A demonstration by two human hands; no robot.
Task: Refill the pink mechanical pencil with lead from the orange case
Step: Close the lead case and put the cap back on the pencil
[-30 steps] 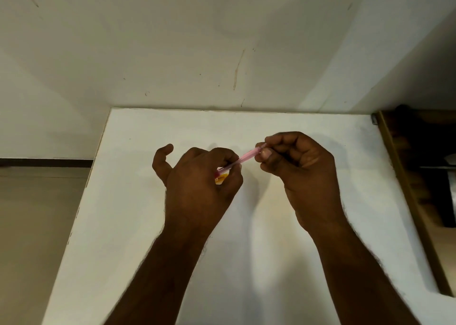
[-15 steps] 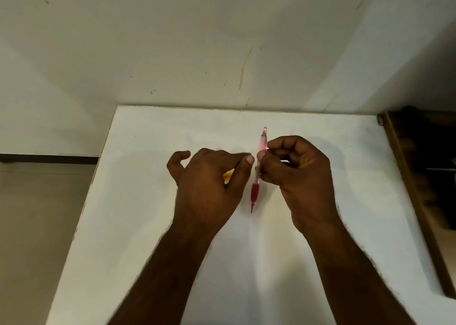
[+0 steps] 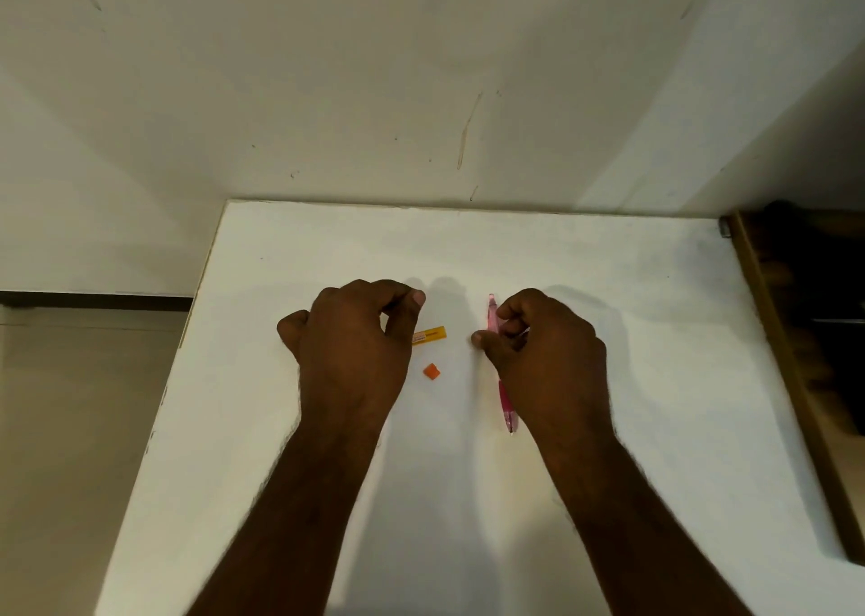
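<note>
Hiding mid pink pencil (image 3: 492, 320), loosely curled right hand (image 3: 547, 358) grip unclear; left hand (image 3: 355, 349) curled empty beside orange case (image 3: 429, 335), label unreadable

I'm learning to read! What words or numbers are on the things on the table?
Orange case: it has a white label with small red print, too blurred to read.
Pink mechanical pencil: no writing can be made out.
Small orange cap: no writing shows.
So nothing here can be read.
</note>
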